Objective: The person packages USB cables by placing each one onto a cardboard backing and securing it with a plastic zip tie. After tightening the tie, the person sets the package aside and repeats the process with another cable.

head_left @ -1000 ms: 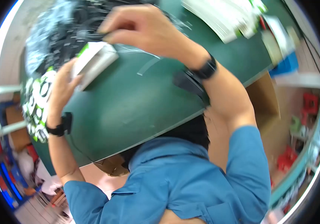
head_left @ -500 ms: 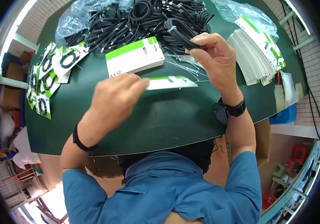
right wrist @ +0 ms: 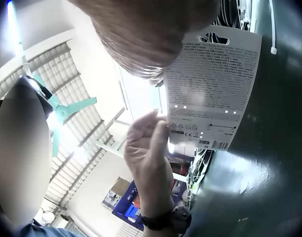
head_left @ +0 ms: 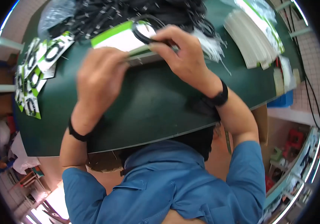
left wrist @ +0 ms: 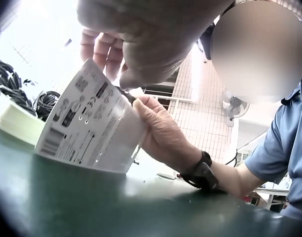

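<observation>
In the head view, my right hand [head_left: 186,56] pinches a coiled black cable [head_left: 142,39] between thumb and fingers. My left hand [head_left: 100,76], blurred, has its fingertips at the left end of a card [head_left: 145,51] standing nearly on edge. The left wrist view shows that card's printed back [left wrist: 91,121], with the right hand [left wrist: 168,133] at its upper edge. From the right wrist side, the printed face [right wrist: 210,89] has a hanging slot, and the left hand [right wrist: 153,158] pinches its edge. Behind it lies a stack of green-and-white cards [head_left: 115,39].
Black cables [head_left: 104,16] are heaped along the far side. Cards with coiled cables [head_left: 36,71] lie at left. White ties [head_left: 212,46] lie beside the right hand, and a long row of cards [head_left: 249,41] stands at right near a plastic bag [head_left: 55,15].
The right hand has brought the coiled cable leftward to the card. The left hand has shifted slightly left, and the card now stands between both hands.
</observation>
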The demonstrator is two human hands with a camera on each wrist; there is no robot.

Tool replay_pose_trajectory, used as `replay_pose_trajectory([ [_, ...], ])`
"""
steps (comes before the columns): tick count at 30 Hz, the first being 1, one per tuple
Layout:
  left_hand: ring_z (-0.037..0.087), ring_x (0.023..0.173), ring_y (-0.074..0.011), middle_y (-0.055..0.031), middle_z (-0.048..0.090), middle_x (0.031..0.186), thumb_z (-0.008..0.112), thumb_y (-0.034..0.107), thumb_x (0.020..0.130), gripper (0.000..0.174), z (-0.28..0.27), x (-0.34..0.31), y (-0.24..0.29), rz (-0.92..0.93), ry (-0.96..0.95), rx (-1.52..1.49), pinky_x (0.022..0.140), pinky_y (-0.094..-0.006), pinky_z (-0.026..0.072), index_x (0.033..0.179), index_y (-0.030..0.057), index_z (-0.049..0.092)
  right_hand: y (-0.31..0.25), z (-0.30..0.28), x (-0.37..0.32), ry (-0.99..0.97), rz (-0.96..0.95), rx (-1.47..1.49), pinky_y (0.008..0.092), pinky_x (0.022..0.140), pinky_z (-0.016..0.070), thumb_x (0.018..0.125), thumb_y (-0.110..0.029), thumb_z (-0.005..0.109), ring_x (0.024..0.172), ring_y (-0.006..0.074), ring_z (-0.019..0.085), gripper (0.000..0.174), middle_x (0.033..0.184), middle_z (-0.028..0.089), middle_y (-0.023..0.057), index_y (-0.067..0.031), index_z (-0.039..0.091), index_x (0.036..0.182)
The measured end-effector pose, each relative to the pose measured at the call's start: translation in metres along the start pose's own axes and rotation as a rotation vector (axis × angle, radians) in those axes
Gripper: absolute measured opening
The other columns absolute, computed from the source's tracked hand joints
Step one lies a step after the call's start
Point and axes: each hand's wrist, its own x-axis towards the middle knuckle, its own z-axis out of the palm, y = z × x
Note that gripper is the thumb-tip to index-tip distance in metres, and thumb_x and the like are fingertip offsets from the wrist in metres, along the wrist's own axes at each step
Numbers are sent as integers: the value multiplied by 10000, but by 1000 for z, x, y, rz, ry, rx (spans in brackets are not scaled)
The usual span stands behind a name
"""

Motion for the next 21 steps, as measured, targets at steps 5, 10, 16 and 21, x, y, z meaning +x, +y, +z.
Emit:
replay_pose_trajectory([
  [5,630,654,-131,-63,662,774,650,35,1014,139,-29,-7,34,-639,6,-433,593,-244,472,1145,14,691,-45,-1,22,-116,146,-413,325,633,504,920,-44,737,687,211,633,150,795,638,157,35,628,984],
  [10,623,631,-154,-115,664,783,504,294,1109,424,-15,-37,-2,-732,-458,-1550,545,-216,454,1281,-75,619,22,15,1,103,-77,-3,342,687,555,874,-199,796,758,251,714,177,859,744,104,-67,742,978],
  [16,704,787,-245,-175,713,940,383,576,1097,757,5,-21,41,-1431,-306,-1605,611,-268,567,1334,-115,580,22,18,0,123,-195,68,376,709,568,863,-198,795,801,288,722,170,860,739,113,-74,742,966],
  [21,724,938,-280,-201,729,1100,455,587,1063,748,13,-35,20,-1406,-248,-1932,742,-336,612,1335,-97,592,8,8,-10,22,-303,7,357,696,549,848,-31,771,787,302,684,160,892,697,123,-24,704,992],
])
